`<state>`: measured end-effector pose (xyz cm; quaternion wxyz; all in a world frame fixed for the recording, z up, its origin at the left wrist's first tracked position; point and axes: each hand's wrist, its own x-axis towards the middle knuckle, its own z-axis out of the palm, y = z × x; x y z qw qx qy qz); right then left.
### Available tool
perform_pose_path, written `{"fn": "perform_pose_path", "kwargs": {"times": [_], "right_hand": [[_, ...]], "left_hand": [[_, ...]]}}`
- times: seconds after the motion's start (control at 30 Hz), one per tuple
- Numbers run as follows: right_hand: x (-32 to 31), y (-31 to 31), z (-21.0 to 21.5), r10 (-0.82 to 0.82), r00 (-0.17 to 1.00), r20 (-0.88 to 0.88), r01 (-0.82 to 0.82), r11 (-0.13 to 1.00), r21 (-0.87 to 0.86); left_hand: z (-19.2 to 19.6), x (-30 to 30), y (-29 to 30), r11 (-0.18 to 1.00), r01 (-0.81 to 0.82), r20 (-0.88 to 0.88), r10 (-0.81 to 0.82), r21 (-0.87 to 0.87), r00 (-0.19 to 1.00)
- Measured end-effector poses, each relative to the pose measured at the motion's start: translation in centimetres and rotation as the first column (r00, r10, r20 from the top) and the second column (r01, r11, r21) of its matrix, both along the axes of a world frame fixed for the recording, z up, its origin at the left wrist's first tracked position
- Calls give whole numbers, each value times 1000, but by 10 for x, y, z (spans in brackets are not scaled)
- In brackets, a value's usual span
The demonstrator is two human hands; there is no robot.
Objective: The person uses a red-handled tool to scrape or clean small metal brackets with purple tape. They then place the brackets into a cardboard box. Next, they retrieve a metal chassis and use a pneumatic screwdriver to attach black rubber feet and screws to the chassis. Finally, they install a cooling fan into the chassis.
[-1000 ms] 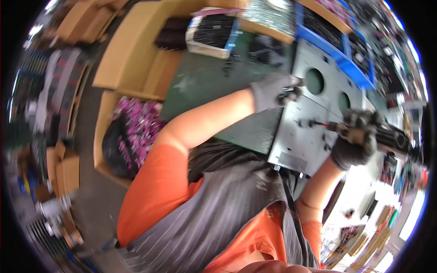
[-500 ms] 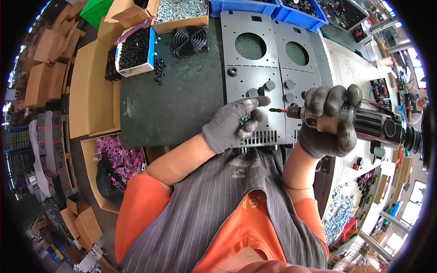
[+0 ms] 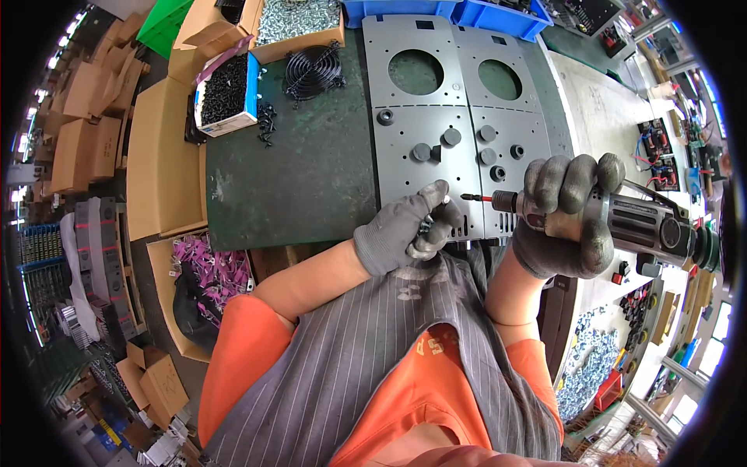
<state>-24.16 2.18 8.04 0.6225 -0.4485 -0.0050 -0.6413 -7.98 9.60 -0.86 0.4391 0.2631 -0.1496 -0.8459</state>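
Note:
My left hand (image 3: 411,227), in a grey glove, is closed just above the near end of a grey metal panel (image 3: 401,159). Thumb and index finger pinch a small pale tip, and several small metal screws (image 3: 425,226) show between the curled fingers. My gloved right hand (image 3: 572,210) wraps around a power screwdriver (image 3: 642,222), held nearly level. Its red-and-black bit (image 3: 475,197) points left, a short gap from my left fingertips. Beside the first panel lies a second panel (image 3: 529,128). Black round feet (image 3: 451,137) sit on both panels.
On the green-topped table (image 3: 296,179) stand a box of black screws (image 3: 226,93), a box of silver screws (image 3: 299,23) and a round black fan guard (image 3: 313,71). Loose black screws (image 3: 266,124) lie nearby. Blue bins (image 3: 502,19) line the far edge; purple parts (image 3: 210,268) fill a carton at left.
My left index finger, stretched out before, has bent in to meet the thumb in a pinch. The view has shifted slightly, and more of the right panel's feet show. My right hand keeps the screwdriver.

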Motion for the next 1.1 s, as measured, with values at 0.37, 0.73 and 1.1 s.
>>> {"fn": "perform_pose_path", "kwargs": {"times": [0.37, 0.73, 1.1], "right_hand": [[-1, 10, -2, 24, 1000, 12, -25, 999, 45], [-3, 10, -7, -49, 999, 21, 48, 998, 45], [-21, -10, -24, -76, 958, 275, -11, 954, 300]], "left_hand": [[7, -17, -4, 863, 3, 490, 283, -504, 825], [4, -23, -5, 639, 25, 496, 571, -769, 654], [30, 6, -18, 916, 250, 496, -66, -315, 866]]}}
